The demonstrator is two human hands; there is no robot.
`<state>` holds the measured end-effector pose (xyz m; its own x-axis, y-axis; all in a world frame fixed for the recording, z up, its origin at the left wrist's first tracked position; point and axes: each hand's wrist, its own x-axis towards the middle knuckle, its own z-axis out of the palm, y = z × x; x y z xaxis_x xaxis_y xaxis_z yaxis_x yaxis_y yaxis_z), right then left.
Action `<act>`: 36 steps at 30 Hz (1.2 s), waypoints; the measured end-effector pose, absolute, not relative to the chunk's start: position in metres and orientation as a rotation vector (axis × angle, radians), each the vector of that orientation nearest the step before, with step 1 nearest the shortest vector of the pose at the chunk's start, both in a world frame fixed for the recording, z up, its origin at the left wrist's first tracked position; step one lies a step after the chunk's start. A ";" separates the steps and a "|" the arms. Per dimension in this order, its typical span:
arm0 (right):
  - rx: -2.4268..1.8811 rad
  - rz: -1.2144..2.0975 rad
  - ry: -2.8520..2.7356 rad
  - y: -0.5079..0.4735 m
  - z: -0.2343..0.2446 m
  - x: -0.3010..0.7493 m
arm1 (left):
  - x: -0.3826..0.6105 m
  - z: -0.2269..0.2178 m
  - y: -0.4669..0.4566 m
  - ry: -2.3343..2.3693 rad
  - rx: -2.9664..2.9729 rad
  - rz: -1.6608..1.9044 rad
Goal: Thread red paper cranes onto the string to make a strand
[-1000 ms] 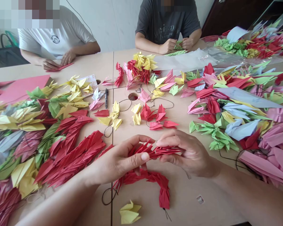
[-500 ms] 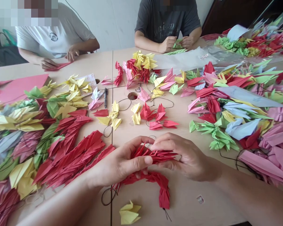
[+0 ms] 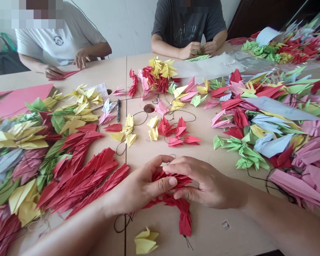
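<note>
I log the red paper bundle [image 3: 183, 180] lying crosswise, its left part pinched by the left hand [image 3: 140, 185], right hand [image 3: 216, 185] curled round its right end, grip unclear

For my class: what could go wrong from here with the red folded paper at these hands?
The red folded paper might crease if the left hand tightens its grip. Its thin layers could slip out of line if the right hand presses unevenly. The black cord loop, lying below the left hand on the table, might snag if that hand moves.
</note>
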<state>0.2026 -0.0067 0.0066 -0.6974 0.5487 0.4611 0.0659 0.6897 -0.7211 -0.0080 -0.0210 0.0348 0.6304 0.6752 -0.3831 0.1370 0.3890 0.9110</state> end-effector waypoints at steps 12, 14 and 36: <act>-0.515 0.760 -2.237 -0.005 -0.001 0.200 | -0.006 0.029 -0.022 0.888 1.282 0.384; -0.524 0.809 -2.202 -0.006 0.000 0.200 | -0.006 0.029 -0.023 0.875 1.255 0.362; -0.515 0.599 -2.217 -0.018 0.018 0.191 | -0.007 0.034 -0.031 0.877 0.932 0.413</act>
<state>0.1909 -0.0176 0.0181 -0.6236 0.5319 0.5728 0.1710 0.8079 -0.5640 -0.0074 -0.0313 0.0339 0.5968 0.6503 -0.4700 0.0513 0.5537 0.8311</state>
